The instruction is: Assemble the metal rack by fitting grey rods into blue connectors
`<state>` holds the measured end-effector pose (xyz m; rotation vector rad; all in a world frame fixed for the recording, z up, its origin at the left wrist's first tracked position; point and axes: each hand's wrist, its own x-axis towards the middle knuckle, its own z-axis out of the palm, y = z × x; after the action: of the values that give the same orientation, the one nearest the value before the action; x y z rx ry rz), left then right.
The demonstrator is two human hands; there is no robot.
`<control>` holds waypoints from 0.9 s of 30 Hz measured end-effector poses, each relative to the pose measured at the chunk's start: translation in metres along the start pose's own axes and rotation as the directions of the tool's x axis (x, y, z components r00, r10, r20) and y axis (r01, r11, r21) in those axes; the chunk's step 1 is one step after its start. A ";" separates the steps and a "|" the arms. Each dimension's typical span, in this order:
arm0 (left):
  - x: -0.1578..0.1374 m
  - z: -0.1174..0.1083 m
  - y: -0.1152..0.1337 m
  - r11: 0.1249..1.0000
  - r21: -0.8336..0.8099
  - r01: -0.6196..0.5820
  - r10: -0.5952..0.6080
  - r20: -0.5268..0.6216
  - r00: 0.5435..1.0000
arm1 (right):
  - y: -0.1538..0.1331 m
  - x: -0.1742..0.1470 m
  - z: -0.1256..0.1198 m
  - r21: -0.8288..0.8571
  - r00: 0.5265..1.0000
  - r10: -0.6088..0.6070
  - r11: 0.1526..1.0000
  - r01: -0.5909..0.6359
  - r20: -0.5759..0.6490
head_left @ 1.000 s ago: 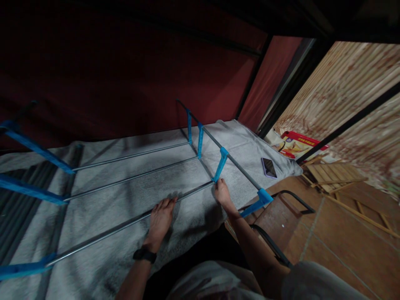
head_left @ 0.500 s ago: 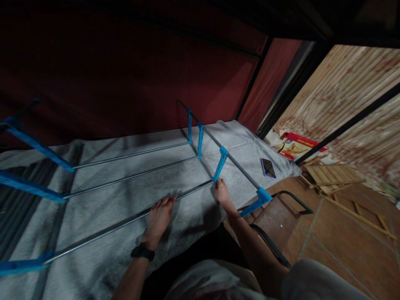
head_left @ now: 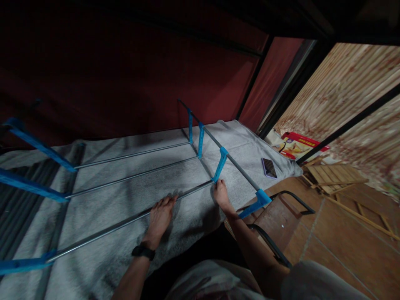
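Observation:
A partly assembled rack of grey metal tubes and blue plastic brackets lies on a grey cloth (head_left: pixel 187 216). My left hand (head_left: pixel 161 216), with a dark band on the wrist, lies over the nearest long metal tube (head_left: pixel 115 228), fingers curled over its far side. At that tube's right end, my right hand (head_left: pixel 221 193) is closed at the foot of a blue bracket (head_left: pixel 220 164); its fingertips are partly hidden. Two more long tubes run parallel behind. Further blue brackets (head_left: pixel 34 185) stand out at the rack's left end.
A phone (head_left: pixel 269 168) lies on the cloth at the right. Several loose dark tubes (head_left: pixel 23 208) rest at the far left. Beside me stands a brown chair (head_left: pixel 276 216) with black armrests. A wooden folding piece (head_left: pixel 334 179) and a red-yellow box (head_left: pixel 301 146) are on the right.
Both hands keep their places on the rack. The view has shifted only very slightly.

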<state>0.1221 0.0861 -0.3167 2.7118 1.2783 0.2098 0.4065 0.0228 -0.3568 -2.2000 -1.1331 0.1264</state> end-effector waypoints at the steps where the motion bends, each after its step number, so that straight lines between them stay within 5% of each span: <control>1: 0.000 0.000 0.000 1.000 -0.004 0.005 -0.005 0.000 1.000 | -0.001 0.000 0.000 0.001 1.000 0.008 1.000 -0.008 0.000; 27: 0.009 -0.002 0.053 0.987 -0.126 0.096 -0.076 0.160 0.984 | 0.055 0.010 -0.022 0.092 0.997 -0.057 0.994 0.061 -0.051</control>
<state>0.1671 0.0600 -0.3049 2.5012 1.2853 0.0704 0.4586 -0.0037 -0.3705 -2.0743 -1.1412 0.0979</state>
